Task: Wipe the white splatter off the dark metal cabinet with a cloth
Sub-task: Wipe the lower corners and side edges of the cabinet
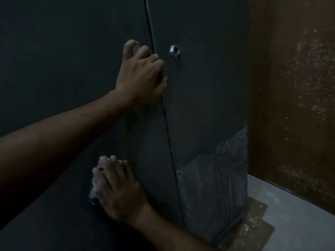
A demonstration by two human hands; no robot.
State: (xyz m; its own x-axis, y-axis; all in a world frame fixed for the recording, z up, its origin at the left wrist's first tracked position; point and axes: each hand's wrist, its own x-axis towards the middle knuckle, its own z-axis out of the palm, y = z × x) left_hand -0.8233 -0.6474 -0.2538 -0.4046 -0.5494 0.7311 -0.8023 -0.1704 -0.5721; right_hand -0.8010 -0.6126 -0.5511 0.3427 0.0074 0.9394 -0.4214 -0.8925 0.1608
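The dark metal cabinet (204, 91) fills most of the head view, with a vertical seam between its two doors. White splatter (215, 178) covers the lower right corner of the right door. My left hand (143, 75) rests with curled fingers against the seam at mid height, on what looks like a handle, beside a chrome lock ring (174, 50). My right hand (117, 189) presses a whitish cloth (95, 187) flat on the lower part of the left door, left of the seam. The cloth is mostly hidden under my fingers.
A brown wall (293, 87) flecked with white specks stands to the right of the cabinet. Below it is a pale floor (293, 223). A brown cardboard sheet (253, 230) lies under the cabinet's bottom right corner.
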